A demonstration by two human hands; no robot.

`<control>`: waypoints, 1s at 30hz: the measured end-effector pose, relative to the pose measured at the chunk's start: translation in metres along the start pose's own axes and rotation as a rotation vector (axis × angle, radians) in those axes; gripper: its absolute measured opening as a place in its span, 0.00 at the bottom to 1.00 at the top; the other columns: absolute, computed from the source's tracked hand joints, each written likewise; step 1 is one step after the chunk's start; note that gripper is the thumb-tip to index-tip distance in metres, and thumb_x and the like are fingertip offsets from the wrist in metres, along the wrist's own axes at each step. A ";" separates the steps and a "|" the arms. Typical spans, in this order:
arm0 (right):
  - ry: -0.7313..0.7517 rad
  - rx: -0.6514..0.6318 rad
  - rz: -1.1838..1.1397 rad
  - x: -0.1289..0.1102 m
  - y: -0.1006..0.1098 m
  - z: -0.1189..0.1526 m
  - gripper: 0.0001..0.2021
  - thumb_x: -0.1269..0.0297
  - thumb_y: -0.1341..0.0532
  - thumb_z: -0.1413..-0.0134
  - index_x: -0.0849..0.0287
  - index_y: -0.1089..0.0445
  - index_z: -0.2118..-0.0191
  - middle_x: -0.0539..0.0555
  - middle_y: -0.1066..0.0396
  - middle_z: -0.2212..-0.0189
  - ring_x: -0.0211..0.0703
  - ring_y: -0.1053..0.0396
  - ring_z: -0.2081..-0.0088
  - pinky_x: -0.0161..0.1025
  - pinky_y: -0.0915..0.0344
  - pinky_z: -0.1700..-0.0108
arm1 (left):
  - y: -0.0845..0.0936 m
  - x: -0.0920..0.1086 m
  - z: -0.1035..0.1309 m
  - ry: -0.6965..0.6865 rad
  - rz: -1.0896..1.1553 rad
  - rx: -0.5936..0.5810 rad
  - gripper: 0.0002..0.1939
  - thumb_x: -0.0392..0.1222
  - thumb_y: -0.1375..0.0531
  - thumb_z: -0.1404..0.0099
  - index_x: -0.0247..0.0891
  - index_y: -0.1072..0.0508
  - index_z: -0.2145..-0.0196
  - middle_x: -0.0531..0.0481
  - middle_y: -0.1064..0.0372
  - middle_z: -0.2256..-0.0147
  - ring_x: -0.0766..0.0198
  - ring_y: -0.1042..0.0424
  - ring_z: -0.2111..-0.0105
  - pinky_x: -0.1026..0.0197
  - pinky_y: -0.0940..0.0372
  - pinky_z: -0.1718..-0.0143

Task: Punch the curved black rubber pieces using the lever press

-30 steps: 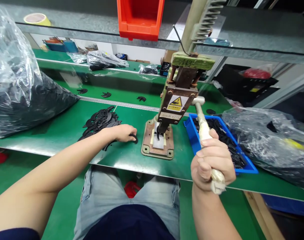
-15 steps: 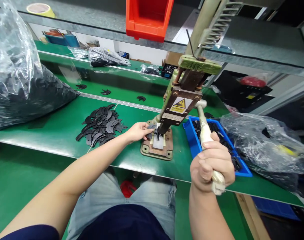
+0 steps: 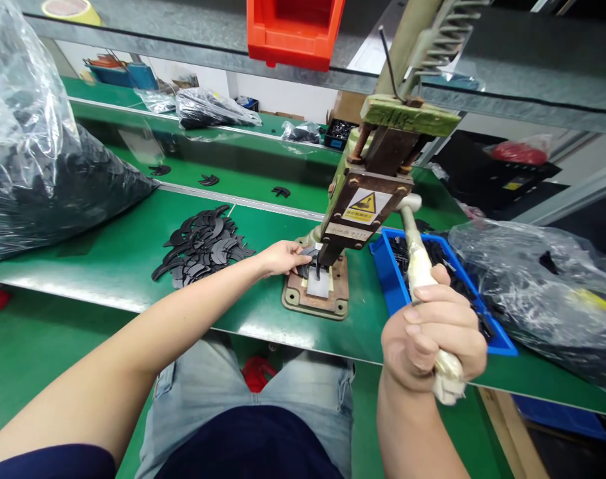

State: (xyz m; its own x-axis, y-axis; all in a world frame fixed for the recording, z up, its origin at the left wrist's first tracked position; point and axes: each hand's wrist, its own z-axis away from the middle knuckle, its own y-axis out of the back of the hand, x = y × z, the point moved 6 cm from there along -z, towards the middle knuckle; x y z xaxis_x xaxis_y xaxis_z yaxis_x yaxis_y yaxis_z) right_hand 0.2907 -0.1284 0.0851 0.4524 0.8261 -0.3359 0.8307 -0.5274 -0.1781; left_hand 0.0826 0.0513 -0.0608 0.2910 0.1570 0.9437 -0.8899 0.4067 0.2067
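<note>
Left hand (image 3: 283, 257), nearer, is pinching a black piece (image 3: 305, 271) at its three o'clock; right hand (image 3: 435, 336) is gripping the lever (image 3: 419, 265).

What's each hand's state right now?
Left hand: closed, pinching a thin, curved, dark piece.
Right hand: closed around a long, pale, wrapped lever handle.
</note>
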 end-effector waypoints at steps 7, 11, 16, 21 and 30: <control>0.022 0.003 0.022 0.001 -0.001 0.000 0.16 0.54 0.38 0.39 0.51 0.38 0.76 0.47 0.41 0.80 0.43 0.31 0.69 0.66 0.29 0.43 | -0.002 -0.001 -0.006 0.163 -0.018 -0.082 0.20 0.49 0.27 0.39 0.37 0.33 0.72 0.54 0.29 0.79 0.69 0.28 0.81 0.71 0.43 0.83; 0.043 -0.016 -0.016 0.001 0.001 0.002 0.15 0.56 0.38 0.38 0.52 0.37 0.75 0.46 0.38 0.78 0.42 0.30 0.67 0.64 0.29 0.42 | -0.003 -0.002 -0.002 0.251 -0.009 -0.101 0.21 0.51 0.27 0.39 0.37 0.32 0.73 0.53 0.30 0.82 0.69 0.30 0.84 0.70 0.43 0.83; 0.106 -0.052 -0.076 -0.003 -0.007 -0.032 0.09 0.55 0.34 0.41 0.54 0.30 0.64 0.47 0.34 0.72 0.41 0.27 0.64 0.59 0.28 0.44 | -0.007 -0.002 0.006 0.248 0.053 -0.061 0.23 0.55 0.27 0.40 0.37 0.32 0.72 0.53 0.30 0.82 0.69 0.29 0.84 0.70 0.42 0.82; 0.009 -0.142 -0.084 0.005 -0.022 -0.093 0.29 0.54 0.40 0.38 0.63 0.38 0.35 0.63 0.35 0.43 0.56 0.29 0.40 0.56 0.36 0.39 | -0.008 0.000 0.019 0.098 0.160 -0.034 0.23 0.57 0.31 0.35 0.38 0.35 0.72 0.53 0.30 0.84 0.71 0.32 0.85 0.71 0.42 0.83; -0.439 -0.594 0.074 0.046 -0.029 0.038 0.16 0.64 0.36 0.39 0.56 0.30 0.45 0.56 0.23 0.56 0.40 0.22 0.56 0.41 0.23 0.51 | 0.012 0.009 0.099 -0.090 0.242 -0.092 0.27 0.64 0.32 0.39 0.38 0.34 0.70 0.52 0.28 0.81 0.69 0.30 0.83 0.69 0.41 0.80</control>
State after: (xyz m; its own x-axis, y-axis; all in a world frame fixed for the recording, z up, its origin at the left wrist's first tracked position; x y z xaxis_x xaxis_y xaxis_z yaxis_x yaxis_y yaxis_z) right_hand 0.2747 -0.0827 0.0400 0.4462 0.5717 -0.6885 0.8949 -0.2797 0.3477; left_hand 0.0395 -0.0318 -0.0238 0.0374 0.1810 0.9828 -0.8930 0.4474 -0.0484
